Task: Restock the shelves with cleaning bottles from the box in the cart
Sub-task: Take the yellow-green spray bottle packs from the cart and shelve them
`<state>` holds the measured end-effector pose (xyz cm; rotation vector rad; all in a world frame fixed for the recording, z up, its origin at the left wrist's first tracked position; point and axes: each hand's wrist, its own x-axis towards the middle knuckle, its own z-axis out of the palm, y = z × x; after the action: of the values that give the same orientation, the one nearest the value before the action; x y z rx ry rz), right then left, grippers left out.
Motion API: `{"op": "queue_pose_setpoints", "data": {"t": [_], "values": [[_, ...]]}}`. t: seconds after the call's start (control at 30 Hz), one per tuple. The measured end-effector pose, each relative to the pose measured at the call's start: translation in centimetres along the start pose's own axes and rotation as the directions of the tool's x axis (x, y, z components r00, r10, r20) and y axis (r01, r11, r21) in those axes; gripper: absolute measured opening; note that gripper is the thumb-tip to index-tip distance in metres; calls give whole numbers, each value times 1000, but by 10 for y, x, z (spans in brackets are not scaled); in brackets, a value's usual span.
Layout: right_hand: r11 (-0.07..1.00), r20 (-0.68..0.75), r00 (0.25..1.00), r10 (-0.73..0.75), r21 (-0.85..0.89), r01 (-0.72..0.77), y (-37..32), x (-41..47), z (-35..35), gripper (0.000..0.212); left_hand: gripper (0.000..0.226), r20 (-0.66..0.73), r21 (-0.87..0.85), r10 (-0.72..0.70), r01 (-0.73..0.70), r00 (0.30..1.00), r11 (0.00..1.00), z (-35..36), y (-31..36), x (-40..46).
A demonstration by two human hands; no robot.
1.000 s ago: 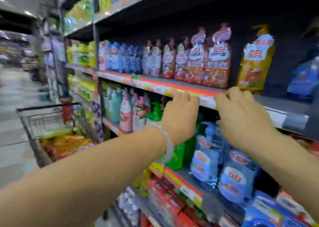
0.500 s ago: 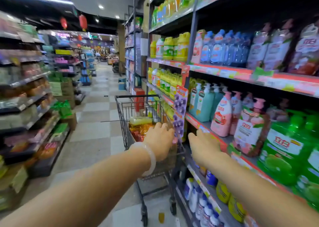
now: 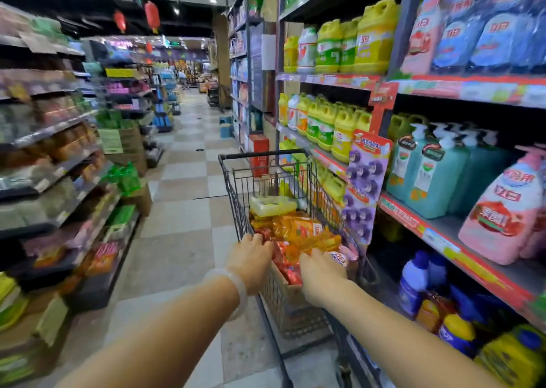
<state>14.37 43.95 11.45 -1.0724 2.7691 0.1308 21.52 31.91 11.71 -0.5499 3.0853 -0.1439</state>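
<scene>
Both hands reach into the cart (image 3: 233, 175) at its near end. The left hand (image 3: 250, 259) rests on the box (image 3: 291, 294) rim; the right hand (image 3: 320, 269) lies on the bottles (image 3: 298, 229), grip unclear. The bottles lie flat, long axes pointing away, nearer the right hand.

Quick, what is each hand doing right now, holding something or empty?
Left hand: fingers reach into the box in the cart; grip cannot be told.
Right hand: fingers curl over a pink-labelled bottle, gripping it.

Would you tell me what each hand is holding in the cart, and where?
Both hands reach into the box: the left hand and the right hand lie on the orange-red packs; a firm hold cannot be told.
</scene>
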Motion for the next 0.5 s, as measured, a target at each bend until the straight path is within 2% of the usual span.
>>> {"op": "queue_pose_setpoints", "data": {"t": [0.27, 0.5], "values": [[998, 49, 999, -9, 65, 6, 4, 201, -15, 49, 50, 86, 55, 19, -24, 996, 998, 19, -81, 189], [995, 100, 994, 30, 88, -39, 9, 335, -12, 52, 42, 146, 35, 31, -36, 989, 999, 47, -140, 328]]}}
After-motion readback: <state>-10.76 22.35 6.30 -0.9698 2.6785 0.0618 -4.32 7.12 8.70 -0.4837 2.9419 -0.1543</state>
